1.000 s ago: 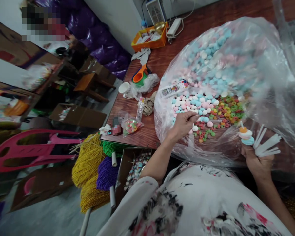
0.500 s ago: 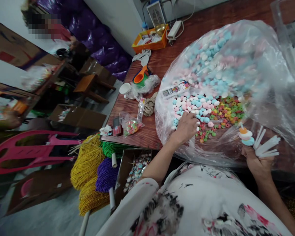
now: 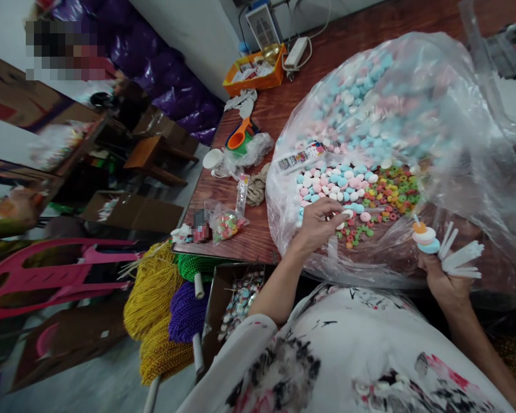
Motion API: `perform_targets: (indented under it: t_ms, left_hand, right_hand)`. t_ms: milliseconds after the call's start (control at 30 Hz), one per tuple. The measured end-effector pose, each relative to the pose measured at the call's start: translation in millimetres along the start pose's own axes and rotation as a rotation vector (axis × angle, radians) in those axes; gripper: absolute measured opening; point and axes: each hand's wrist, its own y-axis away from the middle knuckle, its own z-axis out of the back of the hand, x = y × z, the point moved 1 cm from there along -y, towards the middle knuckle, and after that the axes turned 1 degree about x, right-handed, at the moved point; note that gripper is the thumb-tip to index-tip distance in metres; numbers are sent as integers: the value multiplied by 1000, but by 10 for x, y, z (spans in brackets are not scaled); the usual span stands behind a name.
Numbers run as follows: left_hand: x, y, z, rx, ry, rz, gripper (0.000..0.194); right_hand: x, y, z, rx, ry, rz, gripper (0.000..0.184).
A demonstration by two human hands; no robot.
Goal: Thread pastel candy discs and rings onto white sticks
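Thumb and fingers of my left hand (image 3: 319, 225) are pinched on a white rounded candy (image 3: 348, 213), just over the near edge of a candy pile. That pile has pink, blue and white smooth candies (image 3: 341, 179) beside small ring-shaped candies (image 3: 393, 192) in red, yellow and green. My right hand (image 3: 445, 281) is closed round a fan of white sticks (image 3: 463, 257). From the same hand rises a stick threaded with stacked candies (image 3: 424, 236): blue at the bottom, then pale ones, orange on top. Its palm side is hidden.
A large clear plastic bag (image 3: 370, 115) full of candies covers much of the wooden table (image 3: 223, 198). Left of it lie a white cup (image 3: 214, 162), an orange scoop (image 3: 239, 136) and a small candy bag (image 3: 227, 222). Below stand a box (image 3: 241, 304) and cord bundles (image 3: 152, 292). Another person sits far left.
My left hand has lifted slightly off the pile, and a white candy now shows at its fingertips. My right hand keeps its hold on the sticks. The view has shifted a little.
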Motion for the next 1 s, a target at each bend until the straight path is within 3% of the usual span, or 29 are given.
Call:
perform_targets:
  t_ms: [100,167,367,533,700,833,1000]
  left_hand:
    - [-101,142,23,-69,466,259,31]
    - [-151,220,-32,-62,613,361,35]
    - [-190,357,-404,39,736,340,36]
    - [-122,393,-516,127,753,386,43]
    - [-93,406,-479,182,749,404,33]
    - [-102,373,-412,59,773,496,36]
    - [-128,343,-403,-113,817,359,41]
  right_hand:
    - [182,28,-32,6,-30,-11,42]
    - [361,41,-113,37,-82,-24,43]
    - [893,-59,-503,188,-399,-42,41]
    - [1010,-114,-624,205,-392,-8,44]
    - [900,-112,-493,219,-343,-14,43]
    - [781,-158,-159,141,-177,0,42]
    - [742,-57,58,276,100,147,32]
